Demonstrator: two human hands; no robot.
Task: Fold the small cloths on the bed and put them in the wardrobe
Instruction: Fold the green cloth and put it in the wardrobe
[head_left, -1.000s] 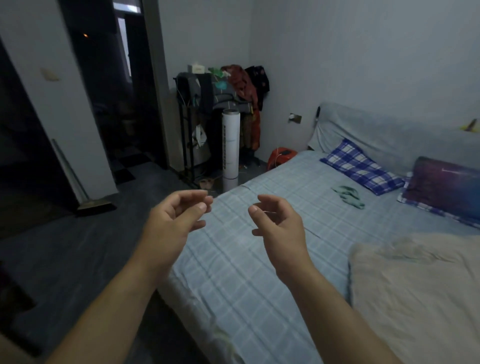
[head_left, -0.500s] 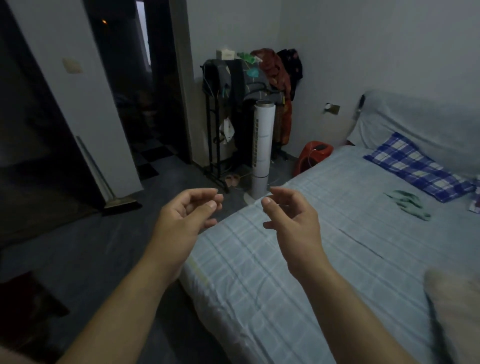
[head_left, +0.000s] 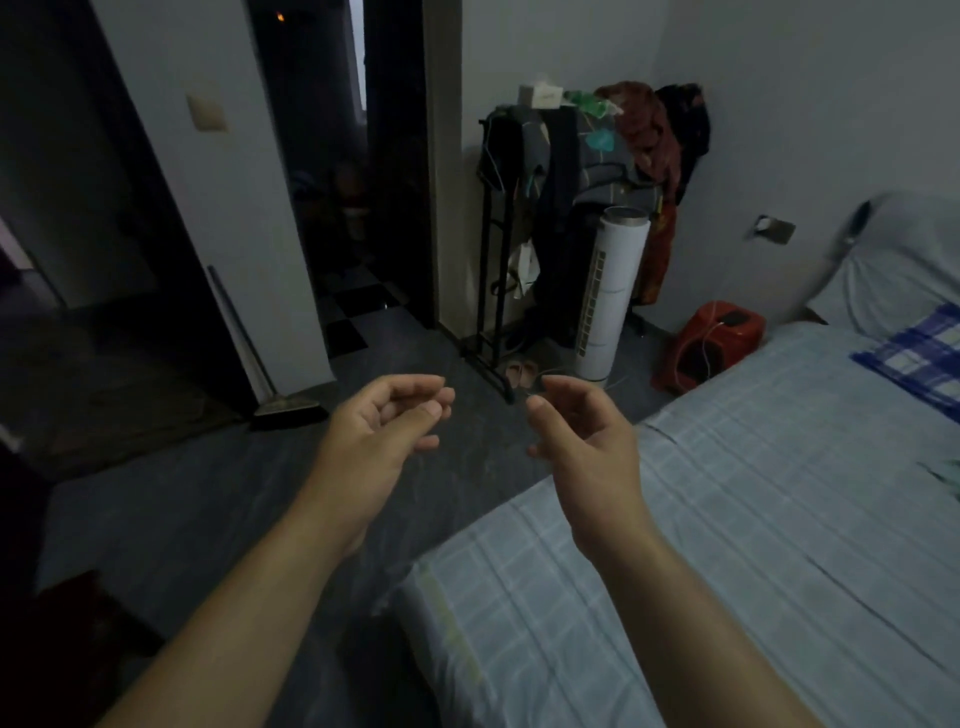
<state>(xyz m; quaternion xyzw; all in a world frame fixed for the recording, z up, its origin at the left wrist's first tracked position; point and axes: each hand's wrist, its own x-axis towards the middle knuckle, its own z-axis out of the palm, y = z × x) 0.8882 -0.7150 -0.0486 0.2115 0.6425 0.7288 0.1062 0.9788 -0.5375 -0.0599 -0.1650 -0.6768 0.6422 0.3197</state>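
Above floor, at bed corner: left hand (head_left: 384, 431) and right hand (head_left: 582, 431), raised side by side, apart.
Left hand: fingers loosely curled, thumb near fingertips, holding nothing.
Right hand: fingers loosely curled, holding nothing.
Bed (head_left: 779, 519): pale checked sheet, at lower right.
Cloth (head_left: 949, 470): greenish, lying on bed at right frame edge, mostly cut off; well apart from both hands.
Pillow (head_left: 919, 358): blue check, at bed head.
Rack (head_left: 519, 234): black, draped with clothes, by far wall.
Fan (head_left: 613, 291): white tower, upright, just beside rack.
Red box (head_left: 711, 338): on floor between fan and bed.
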